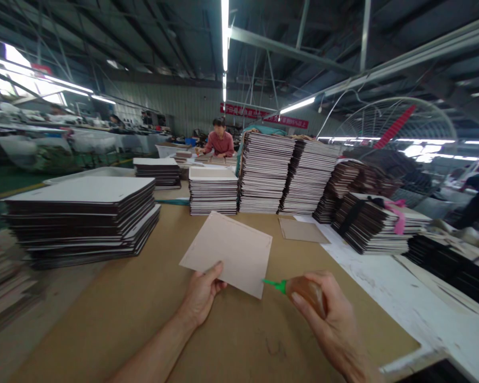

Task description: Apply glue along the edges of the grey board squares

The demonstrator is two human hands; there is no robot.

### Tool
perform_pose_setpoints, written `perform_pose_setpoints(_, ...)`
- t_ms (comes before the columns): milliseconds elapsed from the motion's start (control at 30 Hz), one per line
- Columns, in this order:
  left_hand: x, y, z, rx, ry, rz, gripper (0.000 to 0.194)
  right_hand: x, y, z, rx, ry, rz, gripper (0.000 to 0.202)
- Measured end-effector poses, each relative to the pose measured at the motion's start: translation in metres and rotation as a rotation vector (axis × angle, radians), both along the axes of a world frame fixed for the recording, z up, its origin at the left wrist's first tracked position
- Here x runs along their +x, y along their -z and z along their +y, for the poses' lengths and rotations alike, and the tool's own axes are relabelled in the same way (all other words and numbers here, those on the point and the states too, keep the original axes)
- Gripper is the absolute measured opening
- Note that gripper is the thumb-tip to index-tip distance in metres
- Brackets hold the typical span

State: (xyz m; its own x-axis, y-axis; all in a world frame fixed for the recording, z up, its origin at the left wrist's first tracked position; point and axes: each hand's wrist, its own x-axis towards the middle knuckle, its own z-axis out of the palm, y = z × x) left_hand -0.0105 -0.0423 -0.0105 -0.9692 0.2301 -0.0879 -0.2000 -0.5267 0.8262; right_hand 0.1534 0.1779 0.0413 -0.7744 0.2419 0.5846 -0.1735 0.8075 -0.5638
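A pale beige rectangular board (233, 250) is held up at a slant above the brown-covered table. My left hand (203, 293) grips its lower left edge, thumb on the face and fingers beneath. Thin marks run along the board's far and right edges. In my right hand (331, 314) is a brown squeeze bottle (306, 294) with a green nozzle (276, 286). The nozzle points left, its tip at the board's right edge; whether it touches cannot be made out. Another beige board (302, 230) lies flat on the table beyond my right hand.
Stacks of dark-edged boards stand on the left (80, 221), at the middle back (213, 191) and in tall piles (265, 173). At right sits a strapped stack (377, 223) near a caged fan (399, 127). A person in a red shirt (220, 143) works beyond the table.
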Motion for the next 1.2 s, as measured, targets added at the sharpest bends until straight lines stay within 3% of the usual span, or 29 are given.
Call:
perform_pose_setpoints(133, 0.000, -0.001, 0.001, -0.009, -0.009, -0.003, 0.033, 0.005, 0.003, -0.004, 0.069, -0.089, -0.029, 0.024)
perform_pose_setpoints(267, 0.001, -0.002, 0.001, -0.013, -0.009, -0.006, 0.035, 0.005, -0.001, -0.006, 0.101, -0.029, 0.014, 0.024)
perform_pose_setpoints(433, 0.001, -0.002, 0.001, -0.015, -0.017, -0.013, 0.034, 0.007, -0.004, -0.009, 0.114, -0.128, -0.059, 0.021)
perform_pose_setpoints(567, 0.000, -0.002, 0.000, -0.015, -0.020, -0.011, 0.033, 0.007, -0.003, -0.011, 0.141, -0.074, 0.014, 0.021)
perform_pose_setpoints(1000, -0.001, 0.000, 0.000, -0.015, -0.022, -0.010, 0.033, 0.009, 0.004, -0.005, 0.105, -0.142, -0.041, 0.022)
perform_pose_setpoints(1200, -0.001, -0.001, 0.000, -0.018, -0.002, -0.008, 0.034, -0.001, -0.005, 0.004, 0.073, 0.018, 0.068, 0.028)
